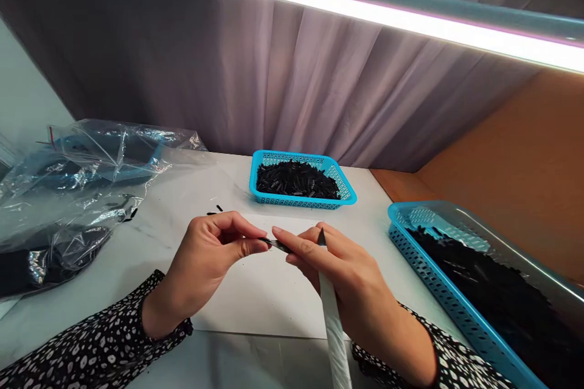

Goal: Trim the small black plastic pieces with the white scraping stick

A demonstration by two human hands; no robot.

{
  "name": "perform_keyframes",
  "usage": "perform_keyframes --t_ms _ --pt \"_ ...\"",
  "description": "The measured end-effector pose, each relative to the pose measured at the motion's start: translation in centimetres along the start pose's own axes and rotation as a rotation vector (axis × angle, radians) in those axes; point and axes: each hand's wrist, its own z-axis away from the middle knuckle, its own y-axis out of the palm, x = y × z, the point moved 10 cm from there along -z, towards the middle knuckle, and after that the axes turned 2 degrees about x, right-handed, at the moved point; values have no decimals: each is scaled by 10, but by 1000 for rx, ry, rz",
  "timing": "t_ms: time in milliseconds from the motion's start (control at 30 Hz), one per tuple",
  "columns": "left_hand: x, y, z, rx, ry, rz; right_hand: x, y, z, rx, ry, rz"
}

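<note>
- Fingers (244, 247) of the left hand (205, 258) are closed in a pinch on one end of a small dark part (276, 245).
- Right hand (353, 282) grips a white-wrapped tool (332, 316); its index fingertip touches the part's other end.
- Part location: between both hands, above a white sheet (260, 301) on the table (201, 182).
- Small blue basket (301, 202) of dark pieces stands beyond the hands; a larger blue basket (438, 282) lies at right.

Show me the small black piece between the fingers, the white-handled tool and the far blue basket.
small black piece (275, 244), head view, its visible middle.
white-handled tool (332, 322), head view, the white handle.
far blue basket (296, 200), head view, front wall.
</note>
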Motion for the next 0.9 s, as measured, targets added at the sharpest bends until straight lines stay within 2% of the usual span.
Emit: perform_keyframes --t_ms 267,500,900 --pt "3 -1 4 -7 16 19 5 0 0 -23 -32 80" --pt "1 -3 5 -62 17 37 12 -1 -1 -31 -60 158" --pt "4 -5 12 -75 28 51 17 -1 2 -73 -52 171"
